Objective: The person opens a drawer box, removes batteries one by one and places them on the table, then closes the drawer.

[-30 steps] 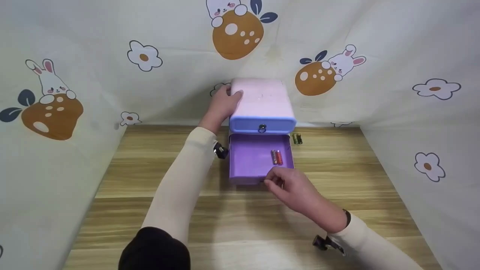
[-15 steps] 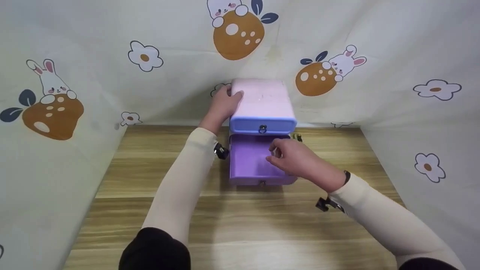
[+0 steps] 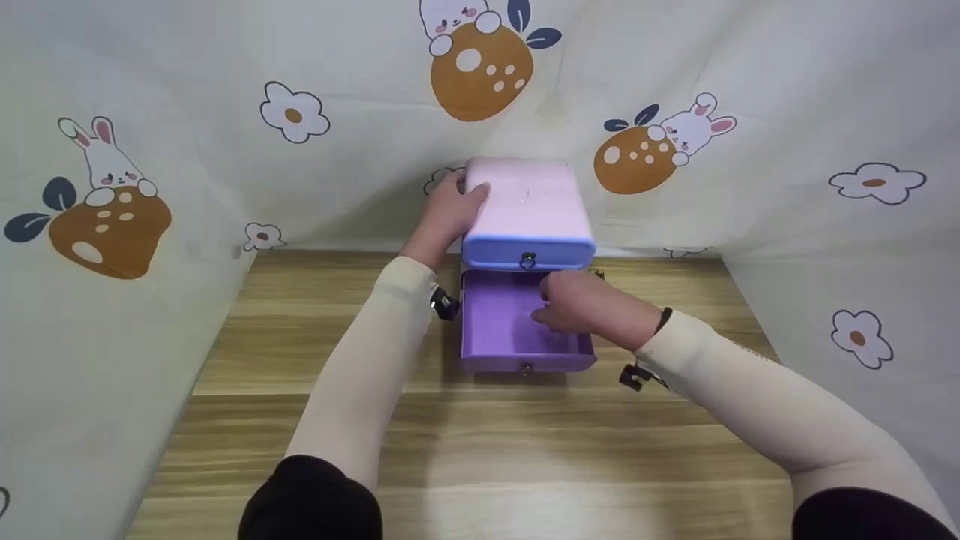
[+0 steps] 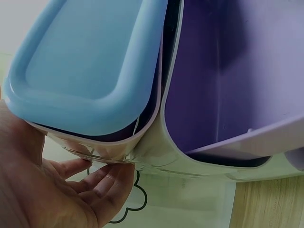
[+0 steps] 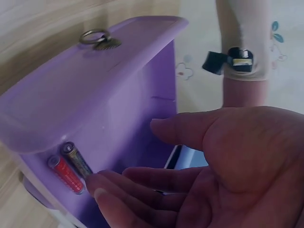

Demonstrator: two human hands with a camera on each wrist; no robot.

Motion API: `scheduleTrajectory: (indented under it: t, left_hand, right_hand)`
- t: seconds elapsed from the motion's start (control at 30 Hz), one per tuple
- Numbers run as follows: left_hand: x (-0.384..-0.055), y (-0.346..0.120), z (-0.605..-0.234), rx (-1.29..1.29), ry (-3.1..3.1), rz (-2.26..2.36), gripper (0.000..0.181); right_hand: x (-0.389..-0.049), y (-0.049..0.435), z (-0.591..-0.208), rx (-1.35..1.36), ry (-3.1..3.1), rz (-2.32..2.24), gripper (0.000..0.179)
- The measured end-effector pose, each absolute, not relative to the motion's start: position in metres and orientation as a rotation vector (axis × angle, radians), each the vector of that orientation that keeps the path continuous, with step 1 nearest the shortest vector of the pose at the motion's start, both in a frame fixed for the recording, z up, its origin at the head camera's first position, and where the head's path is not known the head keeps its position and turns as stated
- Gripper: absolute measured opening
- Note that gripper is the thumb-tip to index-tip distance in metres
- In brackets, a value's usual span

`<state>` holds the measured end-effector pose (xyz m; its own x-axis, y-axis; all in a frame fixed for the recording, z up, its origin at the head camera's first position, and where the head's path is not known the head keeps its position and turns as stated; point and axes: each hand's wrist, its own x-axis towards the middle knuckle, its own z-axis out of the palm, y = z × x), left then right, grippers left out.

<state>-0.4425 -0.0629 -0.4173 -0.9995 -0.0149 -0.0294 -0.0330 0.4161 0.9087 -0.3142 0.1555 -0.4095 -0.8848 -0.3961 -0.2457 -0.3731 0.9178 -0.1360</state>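
A small pink drawer cabinet (image 3: pixel 525 199) stands against the back wall covering. Its upper blue drawer (image 3: pixel 487 253) is closed, while the lower purple drawer (image 3: pixel 493 319) is pulled out. My left hand (image 3: pixel 450 211) grips the cabinet's left side, thumb on top and fingers against the side wall. Over the purple drawer's right part is my right hand (image 3: pixel 596 304), its fingers loosely bent. In the right wrist view a red battery (image 5: pixel 66 175) and a dark battery (image 5: pixel 77 159) lie side by side in that drawer. My right fingertips are close to the dark one; contact is unclear.
Right of the cabinet, a bit of a green battery (image 3: pixel 598 274) shows behind my right hand. A ring pull (image 5: pixel 95 37) hangs on the purple drawer's front. Patterned sheeting (image 3: pixel 360 180) surrounds the wooden tabletop (image 3: pixel 315 420).
My right hand has moved from the purple drawer's front edge forward and over its right side, now covering the batteries in the head view. My left hand has stayed on the cabinet.
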Motion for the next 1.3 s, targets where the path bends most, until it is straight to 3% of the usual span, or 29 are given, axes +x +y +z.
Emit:
scheduleTrajectory:
  t: [0.37, 0.87, 1.1, 1.3]
  left_hand:
    - [-0.442, -0.063, -0.415, -0.056, 2.635, 1.67, 0.071]
    - [-0.443, -0.064, -0.419, -0.046, 2.653, 1.682, 0.072]
    - [-0.441, -0.062, -0.419, -0.042, 2.662, 1.675, 0.071]
    - [-0.442, -0.062, -0.419, -0.046, 2.664, 1.675, 0.071]
  right_hand:
    - [-0.326, 0.14, -0.414, -0.476, 2.751, 0.013, 0.036]
    - [-0.345, 0.124, -0.432, -0.384, 2.682, 0.117, 0.006]
    - [-0.354, 0.12, -0.439, -0.298, 2.621, 0.167, 0.015]
    - [-0.355, 0.122, -0.446, -0.407, 2.639, 0.175, 0.013]
